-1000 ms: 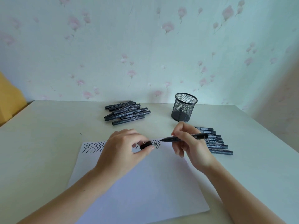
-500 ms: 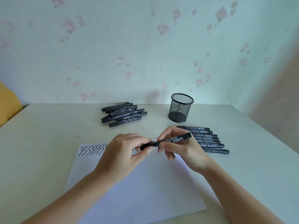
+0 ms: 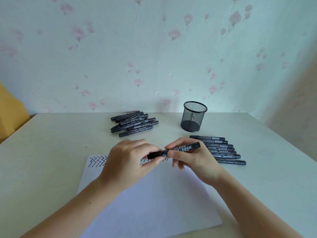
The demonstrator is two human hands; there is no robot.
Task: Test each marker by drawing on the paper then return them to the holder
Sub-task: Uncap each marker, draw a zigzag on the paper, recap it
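A black marker [image 3: 186,148] hangs above the top edge of the white paper [image 3: 151,200]. My right hand [image 3: 192,160] grips its barrel. My left hand [image 3: 130,160] pinches the cap end [image 3: 155,154], which sits on the marker. A row of black zigzag lines [image 3: 97,161] runs along the paper's top, partly hidden by my hands. The black mesh holder [image 3: 193,115] stands upright behind, with no marker showing inside. Several markers lie in a pile [image 3: 133,123] to its left. Several more lie in a neat row [image 3: 221,151] to the right of my right hand.
The pale table [image 3: 51,152] meets a flowered wall at the back. A yellow object [image 3: 10,114] stands past the table's left edge. The table's right edge runs diagonally near the row of markers.
One second ago the marker's tip was bare and my left hand held the cap apart. The cap has since been pushed onto the tip, and both hands now hold the joined marker.
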